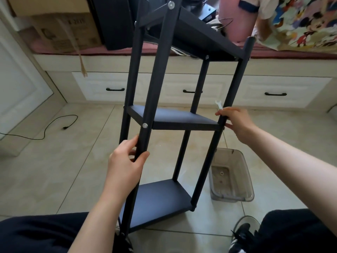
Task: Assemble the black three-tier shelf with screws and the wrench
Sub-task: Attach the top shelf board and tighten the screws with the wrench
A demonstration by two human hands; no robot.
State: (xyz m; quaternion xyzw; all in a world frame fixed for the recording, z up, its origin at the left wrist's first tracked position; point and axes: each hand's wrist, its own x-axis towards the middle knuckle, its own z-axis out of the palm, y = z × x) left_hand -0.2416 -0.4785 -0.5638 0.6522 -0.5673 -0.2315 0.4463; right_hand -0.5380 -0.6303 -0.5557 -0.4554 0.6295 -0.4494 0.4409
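Dark trousers [36, 234] fill the bottom corners, with a black-and-white sneaker [240, 236] beside the right knee. Between the knees stands the black three-tier shelf [164, 115] on the tiled floor [73, 170], its long axis running from the lowest board near the feet up and away toward the bench, top end tilted away from the person. Three boards show: lower [156, 203], middle [175, 117] and top [204, 41].

A left hand [125, 161] wraps thumb and fingers around the near front post [155, 79], just below a silver screw head [145, 125] at the middle tier. A right hand [235, 123] is at the right post [228, 110] by the middle board's corner, fingers curled and pinching a small white wrench [218, 104] whose open jaw points up; I cannot tell whether the fingers also touch the post. Another silver screw head [171, 4] sits near the top of the front post.

Right of the shelf, near the right post's foot, a clear plastic bin [231, 178] lies on the floor with a small ring-shaped part [222, 173] inside. Behind are white drawers [191, 88] with black handles, a cardboard box [60, 31] on the bench, a black cable [47, 128] on the floor, and a cartoon-print cloth [300, 21]
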